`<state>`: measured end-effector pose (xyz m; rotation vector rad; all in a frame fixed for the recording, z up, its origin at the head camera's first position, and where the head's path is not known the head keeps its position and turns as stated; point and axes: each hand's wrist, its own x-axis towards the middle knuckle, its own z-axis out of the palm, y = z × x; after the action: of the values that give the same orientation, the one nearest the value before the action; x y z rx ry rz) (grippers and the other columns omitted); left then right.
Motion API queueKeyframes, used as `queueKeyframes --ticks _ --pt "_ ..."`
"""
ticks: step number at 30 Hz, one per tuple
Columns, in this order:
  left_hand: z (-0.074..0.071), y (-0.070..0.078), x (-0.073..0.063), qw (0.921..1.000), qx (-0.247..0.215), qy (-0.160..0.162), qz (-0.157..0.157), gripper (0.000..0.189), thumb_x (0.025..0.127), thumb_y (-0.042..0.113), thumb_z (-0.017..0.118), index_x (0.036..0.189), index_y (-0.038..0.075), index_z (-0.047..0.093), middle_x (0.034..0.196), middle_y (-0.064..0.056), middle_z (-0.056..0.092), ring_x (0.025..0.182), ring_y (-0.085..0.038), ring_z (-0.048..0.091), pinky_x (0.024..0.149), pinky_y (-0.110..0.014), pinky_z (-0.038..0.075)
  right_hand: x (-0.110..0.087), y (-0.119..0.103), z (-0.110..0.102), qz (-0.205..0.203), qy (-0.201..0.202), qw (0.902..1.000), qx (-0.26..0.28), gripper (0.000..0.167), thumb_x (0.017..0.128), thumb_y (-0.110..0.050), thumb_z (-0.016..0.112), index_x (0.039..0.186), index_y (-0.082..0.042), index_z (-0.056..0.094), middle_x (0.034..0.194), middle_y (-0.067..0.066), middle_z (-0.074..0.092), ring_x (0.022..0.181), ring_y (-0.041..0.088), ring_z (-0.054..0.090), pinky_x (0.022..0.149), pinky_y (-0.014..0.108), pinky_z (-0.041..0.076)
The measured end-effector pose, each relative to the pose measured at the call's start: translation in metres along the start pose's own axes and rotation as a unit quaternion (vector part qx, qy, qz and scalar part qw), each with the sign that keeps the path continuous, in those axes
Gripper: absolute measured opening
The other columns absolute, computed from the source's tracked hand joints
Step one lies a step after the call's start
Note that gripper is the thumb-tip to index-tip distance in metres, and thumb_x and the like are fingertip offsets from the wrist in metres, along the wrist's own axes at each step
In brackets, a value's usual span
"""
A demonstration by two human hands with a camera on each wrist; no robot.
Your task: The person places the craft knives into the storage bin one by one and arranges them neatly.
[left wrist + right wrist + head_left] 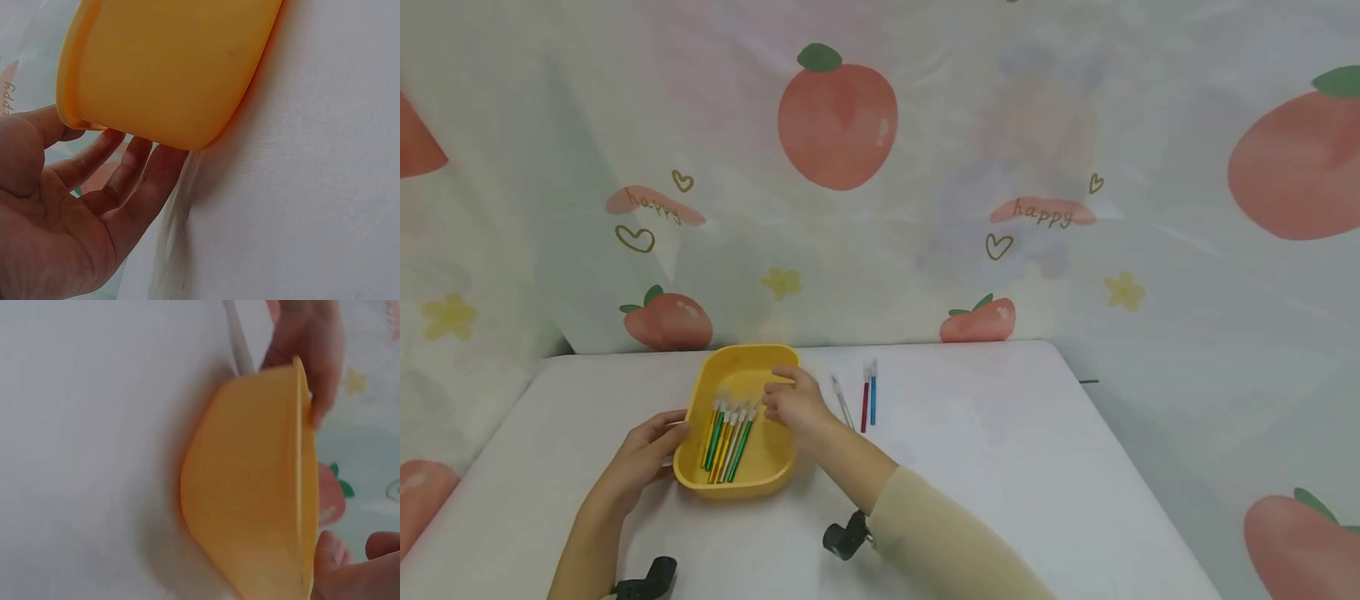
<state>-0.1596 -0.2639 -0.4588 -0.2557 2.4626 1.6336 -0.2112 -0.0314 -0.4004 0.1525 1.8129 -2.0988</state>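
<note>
A yellow plastic tray point(775, 482) stands on the white table, and several slim pens point(727, 446) in gold, green and silver with pale ends lie inside it. At the tray's left side, my left hand point(643, 454) holds the wall; in the left wrist view its thumb is at the rim and the fingers point(134, 162) rest against the outside. My right hand point(797, 404) hovers over the tray's right part with its fingers loosely bent. I see nothing held in it. In the right wrist view, its fingers point(359, 575) show just past the rim.
Right of the tray lie a silver pen point(842, 402), a red pen point(864, 406) and a blue pen point(873, 400), with the right forearm close to the silver one. A peach-printed curtain point(910, 250) hangs behind the table's back edge.
</note>
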Motion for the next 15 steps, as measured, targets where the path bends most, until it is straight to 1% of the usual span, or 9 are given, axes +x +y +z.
queueKeyframes --ticks 1,3,4,6,8,11,15 --pt "0.0 0.0 0.0 1.0 0.001 0.001 0.001 0.065 0.103 0.05 0.047 0.15 0.005 0.038 0.148 -0.024 0.045 0.122 -0.031 0.056 0.089 -0.038 0.057 0.001 -0.004 -0.007 -0.01 0.001 0.9999 0.012 0.054 0.089 0.011 0.058 0.139 -0.006 0.05 0.124 0.016 0.062 0.095 0.021 0.064 0.082 0.026 0.057" --pt "0.0 0.001 0.0 1.0 0.001 0.002 0.003 0.065 0.103 0.049 0.047 0.15 0.005 0.038 0.147 -0.023 0.046 0.12 -0.029 0.057 0.089 -0.038 0.057 0.003 -0.009 -0.021 -0.019 0.006 0.9993 0.03 0.051 0.089 0.01 0.06 0.137 -0.005 0.051 0.116 0.013 0.064 0.101 0.025 0.065 0.084 0.028 0.058" --pt "0.0 0.001 0.0 1.0 0.002 0.002 0.004 0.064 0.103 0.049 0.046 0.15 0.005 0.038 0.147 -0.023 0.046 0.119 -0.029 0.057 0.089 -0.038 0.057 0.004 -0.011 -0.028 -0.02 0.006 0.9991 0.037 0.051 0.089 0.009 0.06 0.137 -0.004 0.051 0.114 0.013 0.063 0.102 0.026 0.065 0.085 0.029 0.058" --pt "-0.001 0.002 0.001 1.0 0.003 0.002 0.006 0.064 0.103 0.048 0.046 0.15 0.005 0.038 0.148 -0.024 0.046 0.119 -0.029 0.057 0.089 -0.038 0.057 0.005 -0.014 -0.041 -0.021 0.008 0.9989 0.041 0.05 0.09 0.008 0.06 0.137 -0.003 0.052 0.114 0.016 0.063 0.099 0.026 0.065 0.085 0.031 0.058" --pt "-0.001 0.003 0.001 1.0 0.003 0.002 0.006 0.064 0.104 0.048 0.046 0.15 0.004 0.038 0.148 -0.024 0.045 0.12 -0.03 0.057 0.089 -0.039 0.057 0.007 -0.016 -0.053 -0.018 0.005 0.9991 0.039 0.047 0.091 0.006 0.06 0.137 -0.003 0.052 0.116 0.018 0.063 0.095 0.023 0.065 0.087 0.034 0.058" --pt "-0.001 0.003 0.001 1.0 0.005 0.003 0.001 0.064 0.104 0.048 0.046 0.15 0.004 0.037 0.149 -0.025 0.045 0.119 -0.03 0.057 0.089 -0.039 0.057 0.007 -0.016 -0.07 -0.014 0.003 0.9997 0.019 0.041 0.095 0.0 0.06 0.135 -0.003 0.053 0.119 0.02 0.062 0.095 0.022 0.064 0.088 0.035 0.057" --pt "0.001 0.002 0.001 1.0 0.003 0.003 -0.007 0.065 0.103 0.048 0.047 0.15 0.004 0.037 0.148 -0.024 0.046 0.117 -0.027 0.058 0.087 -0.036 0.057 0.008 -0.013 -0.089 -0.013 0.013 0.9998 -0.007 0.037 0.097 -0.004 0.061 0.133 -0.005 0.054 0.116 0.015 0.063 0.106 0.029 0.064 0.089 0.034 0.057"
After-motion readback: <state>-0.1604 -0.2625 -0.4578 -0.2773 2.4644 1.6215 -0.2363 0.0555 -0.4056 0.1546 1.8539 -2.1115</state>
